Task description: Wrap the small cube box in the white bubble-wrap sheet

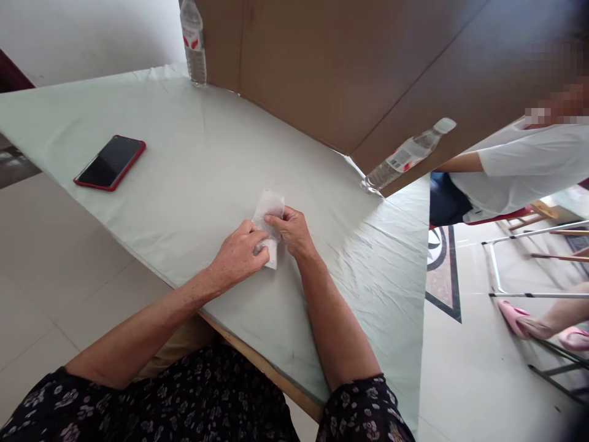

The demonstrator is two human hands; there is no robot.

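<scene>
White and translucent, a thin folded sheet (265, 207) is held by two bare hands above or against a worktop (207, 153) draped in pale green cloth; whether it touches the cloth cannot be told. The left hand (240, 250) curls closed around the sheet's near part, thumb and fingers gripping it, while a short end pokes out on the near side. The right hand (293, 230) pinches the right edge, its thumb laid across the upper face. Both forearms reach in from the near side, where a black floral garment (216, 393) covers the wearer. A smartphone in a red case (110, 162), its screen dark, lies to the left, well apart from the hands. Across the far side stands a creased brown panel (317, 67), with one clear plastic bottle (194, 46) upright at its left end and another labelled bottle (407, 157), appearing tilted in the view, in front of its right end. Beyond the worktop at right, a person in a white shirt (534, 166) sits near a metal frame (494, 264), with a pink shoe (513, 318) on the floor below.
</scene>
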